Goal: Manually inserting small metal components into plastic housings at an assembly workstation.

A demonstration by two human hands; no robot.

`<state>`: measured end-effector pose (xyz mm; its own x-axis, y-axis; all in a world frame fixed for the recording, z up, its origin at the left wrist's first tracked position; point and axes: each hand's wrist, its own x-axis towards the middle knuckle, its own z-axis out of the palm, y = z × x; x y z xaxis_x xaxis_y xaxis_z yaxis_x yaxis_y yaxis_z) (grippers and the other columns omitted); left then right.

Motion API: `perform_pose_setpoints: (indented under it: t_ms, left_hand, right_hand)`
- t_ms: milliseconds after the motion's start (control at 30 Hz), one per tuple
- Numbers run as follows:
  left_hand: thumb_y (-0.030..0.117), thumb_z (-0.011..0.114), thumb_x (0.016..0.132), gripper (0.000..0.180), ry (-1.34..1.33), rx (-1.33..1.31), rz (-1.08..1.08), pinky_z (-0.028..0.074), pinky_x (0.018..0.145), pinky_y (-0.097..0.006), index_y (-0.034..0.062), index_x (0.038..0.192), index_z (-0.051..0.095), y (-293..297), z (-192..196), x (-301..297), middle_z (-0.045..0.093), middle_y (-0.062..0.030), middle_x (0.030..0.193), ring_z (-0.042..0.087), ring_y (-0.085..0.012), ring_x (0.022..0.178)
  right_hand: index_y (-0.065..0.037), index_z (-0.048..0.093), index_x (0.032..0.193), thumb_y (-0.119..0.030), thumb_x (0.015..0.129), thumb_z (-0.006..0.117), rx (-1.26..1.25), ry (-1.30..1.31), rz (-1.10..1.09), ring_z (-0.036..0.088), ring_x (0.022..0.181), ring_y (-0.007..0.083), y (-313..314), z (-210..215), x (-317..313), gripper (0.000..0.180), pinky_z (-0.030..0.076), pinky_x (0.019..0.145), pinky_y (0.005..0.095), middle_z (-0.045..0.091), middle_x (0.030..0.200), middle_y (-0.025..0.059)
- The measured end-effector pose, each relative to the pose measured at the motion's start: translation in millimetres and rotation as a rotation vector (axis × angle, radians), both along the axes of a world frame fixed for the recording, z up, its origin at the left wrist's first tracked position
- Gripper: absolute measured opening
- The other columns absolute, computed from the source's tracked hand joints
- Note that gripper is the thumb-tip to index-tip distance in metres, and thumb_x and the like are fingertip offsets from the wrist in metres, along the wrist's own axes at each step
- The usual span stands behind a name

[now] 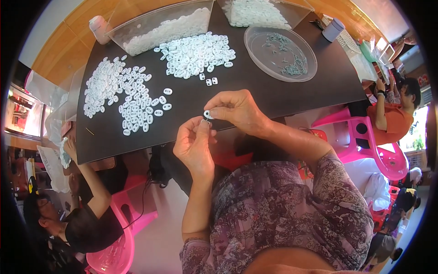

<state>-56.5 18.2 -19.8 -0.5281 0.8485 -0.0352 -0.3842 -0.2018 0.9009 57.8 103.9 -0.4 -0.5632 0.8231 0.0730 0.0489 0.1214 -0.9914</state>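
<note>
In front of the table's near edge, my two hands meet at the fingertips. My right hand (241, 111) pinches a small white oval plastic piece (207, 113) with a dark opening in it. Just below, my left hand (195, 145) is closed in a pinch touching the same spot; what lies between its thumb and finger is mostly hidden. On the dark table (182, 121) ahead are a heap of white oval pieces with holes (196, 55) and another spread of them (137, 102) to the left. A few small squarish white pieces (209, 82) lie apart.
Two clear bins of white pieces (171, 32) (258, 13) stand at the back. A round clear tray (255, 64) holds small grey-green parts (294, 66). Bottles (99, 29) (333, 30) stand at the far corners. Other people sit left (82, 228) and right (392, 116), near pink chairs (353, 132).
</note>
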Motion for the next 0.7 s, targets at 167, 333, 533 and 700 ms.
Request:
perform_pose_setpoints:
  t_ms: [167, 333, 533, 700]
  left_hand:
    - [0.001, 0.061, 0.085, 0.01, 0.015, -0.009, 0.008, 0.047, 0.049, -0.02, -0.0038, 0.094, 0.059, 0.6, -1.2, 1.2, 0.062, -0.0071, 0.079, 0.059, -0.0105, 0.06]
    - [0.0, 0.06, 0.085, 0.012, -0.031, 0.059, -0.006, 0.048, 0.051, -0.022, -0.0062, 0.095, 0.059, 1.1, -0.2, 2.8, 0.061, -0.007, 0.078, 0.06, -0.0119, 0.064]
    - [-0.001, 0.06, 0.085, 0.02, -0.019, 0.077, -0.043, 0.048, 0.052, -0.023, -0.0078, 0.104, 0.058, 1.2, -3.7, 1.9, 0.061, -0.0073, 0.079, 0.059, -0.0128, 0.065]
    - [0.0, 0.061, 0.085, 0.021, -0.024, 0.056, -0.046, 0.048, 0.051, -0.023, -0.0087, 0.104, 0.058, 1.4, -3.6, 3.0, 0.061, -0.0083, 0.08, 0.059, -0.013, 0.064]
  right_hand:
    - [0.004, 0.065, 0.09, -0.001, 0.082, 0.062, -0.013, -0.015, -0.018, 0.06, 0.078, 0.0079, -3.6, 1.7, -1.2, 0.01, 0.049, 0.07, 0.0224, 0.065, 0.084, 0.0047]
    - [0.003, 0.065, 0.09, -0.002, 0.082, 0.062, 0.015, -0.047, -0.004, 0.059, 0.075, 0.0075, -6.9, 5.4, -0.4, 0.01, 0.049, 0.068, 0.0225, 0.065, 0.083, 0.0044]
    - [0.002, 0.065, 0.089, -0.003, 0.083, 0.06, 0.136, -0.093, -0.033, 0.059, 0.075, 0.0089, -11.8, 5.4, -0.9, 0.009, 0.048, 0.066, 0.0228, 0.062, 0.082, 0.0045]
    - [0.002, 0.064, 0.088, -0.002, 0.085, 0.058, 0.243, -0.129, -0.028, 0.06, 0.072, 0.0107, -11.8, 2.8, 0.9, 0.008, 0.048, 0.065, 0.024, 0.059, 0.084, 0.0056]
